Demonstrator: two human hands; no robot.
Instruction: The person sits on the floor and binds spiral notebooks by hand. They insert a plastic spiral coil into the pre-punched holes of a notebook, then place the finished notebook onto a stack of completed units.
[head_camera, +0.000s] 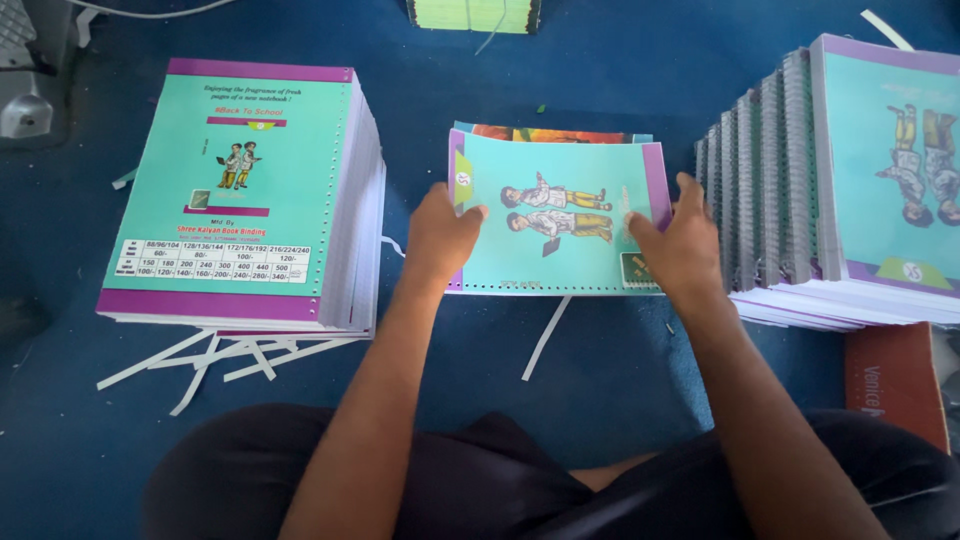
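Resting flat with fingers spread, the left hand (441, 232) and right hand (680, 240) pressed a teal notebook cover (550, 215) at mid-floor (600, 60), between the punched stack (245, 190) and spiral-bound notebooks (800, 190).

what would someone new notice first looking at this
First, the two hands, left hand and right hand, pressing flat on a teal cover sheet with purple edges at centre of the blue floor. Next, the tall stack of punched teal covers at left and the leaning row of spiral-bound notebooks at right. White paper strips lie below the left stack.
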